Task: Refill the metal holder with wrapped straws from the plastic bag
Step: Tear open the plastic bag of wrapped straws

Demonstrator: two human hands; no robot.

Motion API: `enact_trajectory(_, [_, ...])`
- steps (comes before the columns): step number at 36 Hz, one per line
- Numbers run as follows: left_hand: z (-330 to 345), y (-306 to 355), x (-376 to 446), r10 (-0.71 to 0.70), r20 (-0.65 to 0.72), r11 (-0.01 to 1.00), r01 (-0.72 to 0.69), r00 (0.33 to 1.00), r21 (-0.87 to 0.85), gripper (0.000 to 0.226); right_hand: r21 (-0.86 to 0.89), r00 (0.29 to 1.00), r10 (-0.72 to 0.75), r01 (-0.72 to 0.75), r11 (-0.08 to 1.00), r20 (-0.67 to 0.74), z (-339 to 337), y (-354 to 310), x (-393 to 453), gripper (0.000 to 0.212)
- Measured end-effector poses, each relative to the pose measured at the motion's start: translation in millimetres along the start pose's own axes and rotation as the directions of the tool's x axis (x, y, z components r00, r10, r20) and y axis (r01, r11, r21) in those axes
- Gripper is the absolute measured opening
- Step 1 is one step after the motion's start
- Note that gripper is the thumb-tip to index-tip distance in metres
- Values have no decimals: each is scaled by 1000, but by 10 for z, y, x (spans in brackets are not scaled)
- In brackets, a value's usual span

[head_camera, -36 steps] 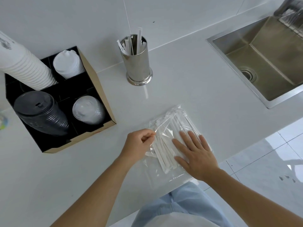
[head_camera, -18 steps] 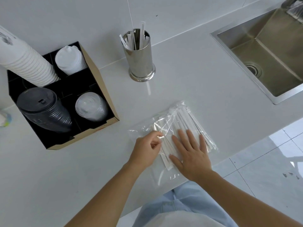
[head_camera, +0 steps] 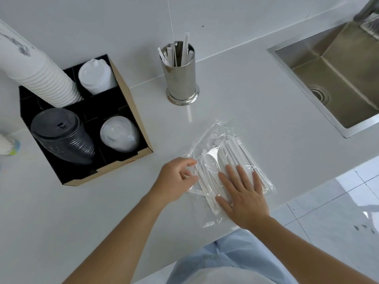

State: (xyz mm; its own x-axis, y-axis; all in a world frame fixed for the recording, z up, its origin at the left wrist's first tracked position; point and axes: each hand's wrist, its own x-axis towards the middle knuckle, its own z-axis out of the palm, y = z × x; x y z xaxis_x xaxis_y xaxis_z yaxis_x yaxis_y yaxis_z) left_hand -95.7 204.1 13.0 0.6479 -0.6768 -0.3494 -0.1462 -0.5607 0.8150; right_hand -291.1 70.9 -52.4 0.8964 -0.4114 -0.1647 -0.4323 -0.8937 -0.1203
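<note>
A clear plastic bag (head_camera: 213,136) full of white wrapped straws (head_camera: 231,148) lies on the white counter near its front edge. My right hand (head_camera: 244,193) rests flat on the bag, fingers spread, pressing it down. My left hand (head_camera: 176,178) is at the bag's left edge, fingers curled around the plastic and the straw ends there. The shiny metal holder (head_camera: 180,78) stands upright farther back by the wall, with a few wrapped straws sticking out of its top.
A black and brown cardboard organiser (head_camera: 131,111) at the left holds stacked white cups, black lids and clear lids. A steel sink (head_camera: 336,78) is set into the counter at the right. The counter's front edge runs just below my right hand.
My left hand has shifted along the bag's left edge and its fingers have loosened from a tight pinch. My right hand stays flat on the bag. The camera has moved closer.
</note>
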Motion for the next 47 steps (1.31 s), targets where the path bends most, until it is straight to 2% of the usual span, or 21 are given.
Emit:
enact_trajectory(3, [65, -11, -127, -7, 80, 999, 3, 997, 45, 41, -1, 1000, 8, -7, 1000, 14, 6, -3, -5, 67])
enact_trajectory(6, [118, -66, -183, -50, 101, 998, 47, 994, 31, 41, 3, 1000, 11, -11, 1000, 14, -8, -4, 4, 67])
enact_trajectory(10, [98, -91, -184, -34, 42, 999, 35, 999, -20, 32, 6, 1000, 12, -12, 1000, 20, -16, -4, 10, 66])
enact_trajectory(16, [-305, -98, 26, -23, -98, 998, 29, 995, 58, 30, -3, 998, 2, -2, 1000, 66, -22, 19, -4, 67])
enact_trajectory(23, [-723, 82, 357, -106, -53, 990, 110, 993, 84, 26, -5, 995, -13, 14, 1000, 94, -46, 32, -1, 67])
enact_trajectory(27, [-771, 181, 450, -57, -106, 987, 73, 993, 146, 8, -2, 992, -49, 49, 999, 114, -78, 117, -9, 65])
enact_trajectory(33, [-771, 145, 561, -31, -158, 983, 58, 987, 172, 24, -7, 978, -127, 130, 991, 162, -239, 410, 0, 66])
enact_trajectory(37, [-716, 110, 582, -25, -161, 982, 54, 987, 180, 26, 8, 973, -100, 101, 995, 210, -387, 683, 30, 61])
enact_trajectory(41, [-648, 84, 553, -48, -147, 977, 78, 988, 201, 24, 32, 960, 5, -15, 999, 281, -527, 922, 101, 64])
enact_trajectory(47, [-568, -58, 455, -136, -97, 951, 157, 986, 266, 25, 82, 960, 63, -89, 993, 274, -614, 950, 143, 66])
